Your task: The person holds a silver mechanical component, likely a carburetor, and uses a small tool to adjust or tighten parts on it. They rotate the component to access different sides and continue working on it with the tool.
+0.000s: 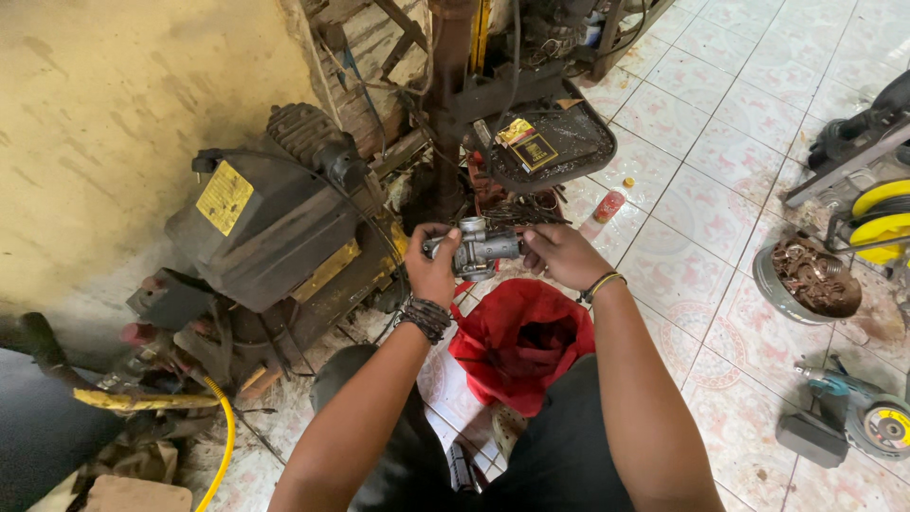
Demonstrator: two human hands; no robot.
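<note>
You hold a small grey metal engine part (477,247) up between your two hands. Your left hand (431,270) wraps tight around its left end. Your right hand (559,254) pinches its right end, above the red bag (521,341).
</note>
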